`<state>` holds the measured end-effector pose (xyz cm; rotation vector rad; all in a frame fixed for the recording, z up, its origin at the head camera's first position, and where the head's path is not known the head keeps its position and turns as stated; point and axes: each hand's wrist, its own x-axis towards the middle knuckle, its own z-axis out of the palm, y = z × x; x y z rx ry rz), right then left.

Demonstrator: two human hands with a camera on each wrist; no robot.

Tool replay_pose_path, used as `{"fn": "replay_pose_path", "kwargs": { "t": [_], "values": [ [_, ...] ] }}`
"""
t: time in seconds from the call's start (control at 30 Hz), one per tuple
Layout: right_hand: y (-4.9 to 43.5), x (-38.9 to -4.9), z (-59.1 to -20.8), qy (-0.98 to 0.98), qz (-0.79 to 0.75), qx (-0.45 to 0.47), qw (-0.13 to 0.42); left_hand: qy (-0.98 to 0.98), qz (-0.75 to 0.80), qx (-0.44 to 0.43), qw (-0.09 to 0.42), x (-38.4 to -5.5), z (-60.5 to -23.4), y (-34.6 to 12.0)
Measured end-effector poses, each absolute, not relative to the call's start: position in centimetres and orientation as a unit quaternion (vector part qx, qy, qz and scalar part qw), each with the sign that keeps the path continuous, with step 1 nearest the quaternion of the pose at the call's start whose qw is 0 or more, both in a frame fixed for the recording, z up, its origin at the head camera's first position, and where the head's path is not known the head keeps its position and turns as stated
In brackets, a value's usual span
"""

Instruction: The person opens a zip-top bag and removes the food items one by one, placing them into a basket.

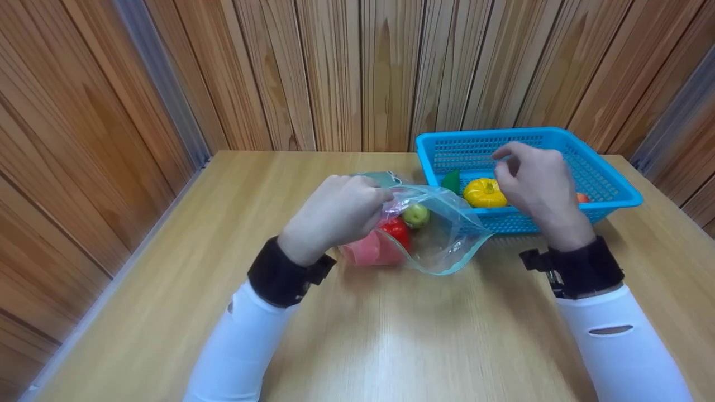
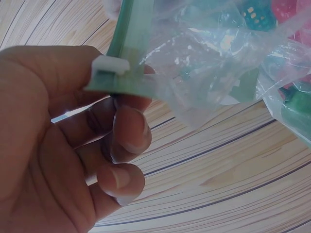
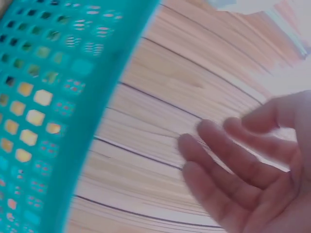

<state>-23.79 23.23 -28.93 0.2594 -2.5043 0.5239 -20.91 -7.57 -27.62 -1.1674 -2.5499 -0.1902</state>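
Observation:
My left hand pinches the rim of a clear zip bag, whose mouth gapes toward the right. A white zip slider shows beside the thumb in the left wrist view. Inside the bag, or seen through it, are a glossy red piece, a round green fruit and something pink. Over the front of the blue basket hovers my right hand, fingers loosely bent, nothing held. In the basket, a yellow pumpkin lies near that hand.
Left of the pumpkin, a dark green piece lies in the basket; an orange-red one peeks out right of my wrist. Wood-plank panels stand behind the table and on both sides.

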Motion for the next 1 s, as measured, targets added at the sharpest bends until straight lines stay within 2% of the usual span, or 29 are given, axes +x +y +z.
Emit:
{"fn": "replay_pose_path", "kwargs": {
  "t": [0.1, 0.23, 0.33, 0.43, 0.53, 0.6, 0.7, 0.77, 0.83, 0.9, 1.0],
  "values": [
    [22.7, -23.2, -28.5, -0.901, 0.211, 0.126, 0.358, -0.895, -0.069, -0.41, 0.162, -20.9, -27.6, -7.6],
    [22.0, -22.7, -28.2, -0.861, 0.216, 0.178, 0.423, -0.896, -0.073, -0.41, 0.155, -20.9, -27.5, -7.6],
    [21.3, -22.2, -28.0, -0.833, 0.218, 0.244, 0.446, -0.896, -0.076, -0.41, 0.152, -20.9, -27.5, -7.6],
    [20.3, -21.6, -28.0, -0.804, 0.23, 0.331, 0.437, -0.895, -0.076, -0.412, 0.154, -20.9, -27.5, -7.6],
    [19.2, -21.0, -28.1, -0.78, 0.26, 0.416, 0.387, -0.894, -0.073, -0.413, 0.156, -20.9, -27.5, -7.6],
    [18.6, -20.7, -28.3, -0.772, 0.278, 0.465, 0.331, -0.894, -0.069, -0.413, 0.159, -20.8, -27.5, -7.6],
    [17.8, -20.4, -28.9, -0.794, 0.27, 0.503, 0.209, -0.893, -0.061, -0.415, 0.165, -20.8, -27.5, -7.5],
    [17.1, -20.4, -29.4, -0.825, 0.25, 0.494, 0.115, -0.891, -0.057, -0.416, 0.171, -20.8, -27.5, -7.5],
    [16.1, -20.5, -30.2, -0.858, 0.216, 0.464, 0.045, -0.889, -0.056, -0.418, 0.177, -20.8, -27.5, -7.5],
    [15.1, -20.9, -31.4, -0.881, 0.184, 0.437, 0.011, -0.888, -0.061, -0.42, 0.179, -20.8, -27.6, -7.4],
    [14.2, -21.6, -33.5, -0.901, 0.151, 0.407, 0.001, -0.887, -0.068, -0.421, 0.179, -20.8, -27.6, -7.4]
  ]
}}
